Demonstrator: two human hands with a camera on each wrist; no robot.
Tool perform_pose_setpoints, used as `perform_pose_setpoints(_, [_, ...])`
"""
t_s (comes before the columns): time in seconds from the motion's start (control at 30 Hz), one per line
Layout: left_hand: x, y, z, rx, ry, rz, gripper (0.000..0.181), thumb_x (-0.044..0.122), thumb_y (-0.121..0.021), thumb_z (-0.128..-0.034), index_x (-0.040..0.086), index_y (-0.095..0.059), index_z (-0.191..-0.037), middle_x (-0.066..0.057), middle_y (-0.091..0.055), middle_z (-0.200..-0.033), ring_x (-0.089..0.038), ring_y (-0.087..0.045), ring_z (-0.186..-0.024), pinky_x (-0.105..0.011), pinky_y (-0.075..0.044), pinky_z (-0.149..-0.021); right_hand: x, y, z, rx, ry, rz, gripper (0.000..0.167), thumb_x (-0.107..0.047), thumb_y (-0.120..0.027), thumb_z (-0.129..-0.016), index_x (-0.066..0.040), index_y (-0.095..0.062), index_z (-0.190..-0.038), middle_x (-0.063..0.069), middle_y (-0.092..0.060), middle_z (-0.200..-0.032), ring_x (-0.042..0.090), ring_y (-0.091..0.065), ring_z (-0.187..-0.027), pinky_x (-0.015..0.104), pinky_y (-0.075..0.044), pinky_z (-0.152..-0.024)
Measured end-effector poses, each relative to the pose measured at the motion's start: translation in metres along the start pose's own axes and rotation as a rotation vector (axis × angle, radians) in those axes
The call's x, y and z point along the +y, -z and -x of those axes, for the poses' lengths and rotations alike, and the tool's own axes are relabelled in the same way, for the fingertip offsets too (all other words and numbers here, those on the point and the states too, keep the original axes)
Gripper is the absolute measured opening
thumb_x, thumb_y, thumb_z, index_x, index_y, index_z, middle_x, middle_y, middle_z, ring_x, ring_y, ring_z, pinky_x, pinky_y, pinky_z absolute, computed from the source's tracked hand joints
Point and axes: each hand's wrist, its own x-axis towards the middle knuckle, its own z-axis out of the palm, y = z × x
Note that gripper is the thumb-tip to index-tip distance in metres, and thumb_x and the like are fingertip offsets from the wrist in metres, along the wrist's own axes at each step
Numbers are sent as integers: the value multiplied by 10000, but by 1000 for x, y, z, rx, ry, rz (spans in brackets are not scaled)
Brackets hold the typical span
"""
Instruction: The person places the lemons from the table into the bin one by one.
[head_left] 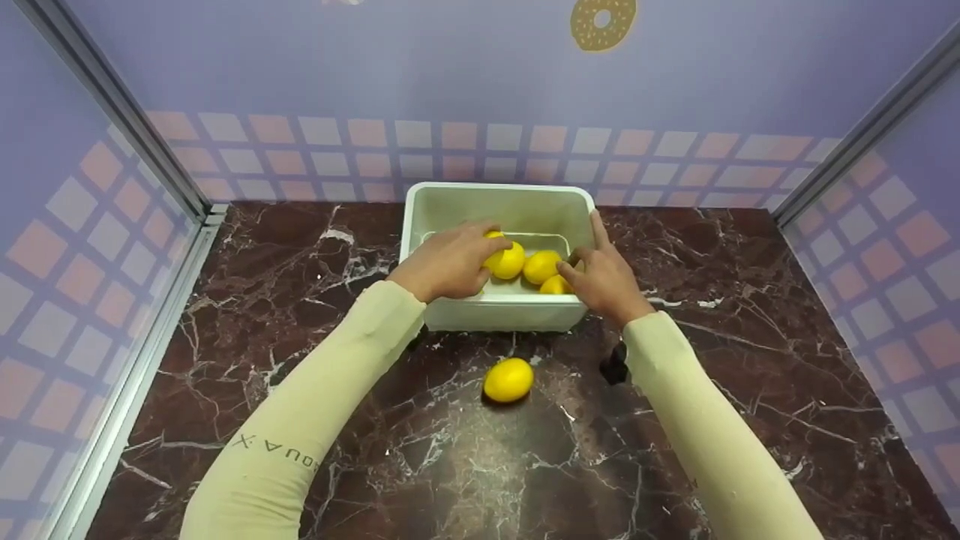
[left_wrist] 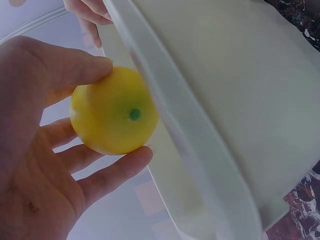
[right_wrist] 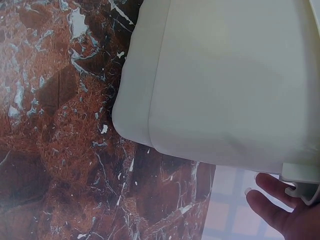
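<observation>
A white plastic bin point(head_left: 499, 319) stands toward the back, with several yellow lemons inside it, such as the lemon point(head_left: 542, 267) at its right. The left hand point(head_left: 454, 259) reaches over the bin's front left. Its thumb and fingers hold a lemon point(left_wrist: 112, 112), which shows a green stem mark and lies just beyond the rim in the left wrist view. At the right rim, the right hand point(head_left: 606, 277) grips the bin, fingers along the outside and thumb inside near the lemons. Its fingers point(right_wrist: 270, 210) show past the bin wall in the right wrist view.
One more lemon point(head_left: 509, 380) lies on the dark red marbled tabletop point(head_left: 315, 420), in front of the bin. Patterned walls point(head_left: 300, 75) close in the back and both sides, with metal framing point(head_left: 124, 90) at the corners.
</observation>
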Motion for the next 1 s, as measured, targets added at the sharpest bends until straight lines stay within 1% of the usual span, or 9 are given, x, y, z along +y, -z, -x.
perform_pose_setpoints(0.17, [-4,-2,-3,-5,12,1,513,163,-545,-909,171,-488,-1419,-121,-386,-1511,-307,-404,-1372,-464,-350,-1136,-1,0,0,-5,-2,-3,340,-356,-566,-923,-45,-702,-915,103,6,-1641,393,-357,-1387,477,-346,-1113])
perform_pose_setpoints(0.33, [-8,-4,-6,-10,26,4,515,170,-542,-914,180,-484,-1425,-125,-376,-1519,-312,-386,-1386,-462,-335,-1147,-1,0,0,-2,-2,-2,331,-345,-570,-920,-41,-703,-918,104,2,-1641,395,-360,-1386,481,-344,-1116])
perform_pose_setpoints(0.57, [-11,-4,-8,-25,41,6,525,149,-529,-899,189,-492,-1421,-112,-409,-1488,-315,-448,-1331,-467,-400,-1095,-2,0,0,-7,-15,6,347,-376,-564,-926,-56,-699,-916,86,18,-1642,388,-351,-1394,471,-341,-1117])
perform_pose_setpoints(0.73, [-13,-5,-11,-44,59,3,530,140,-508,-904,214,-484,-1429,-105,-412,-1485,-316,-447,-1330,-485,-411,-1082,-2,0,0,-9,-16,0,351,-378,-566,-921,-53,-701,-923,76,21,-1643,389,-380,-1368,476,-356,-1103])
perform_pose_setpoints(1.0, [-17,-4,-16,-29,48,13,527,87,-525,-864,218,-549,-1374,-92,-486,-1375,-297,-507,-1235,-463,-448,-1041,0,1,0,-5,-15,7,362,-385,-562,-921,-53,-705,-931,84,13,-1643,390,-364,-1381,478,-349,-1110])
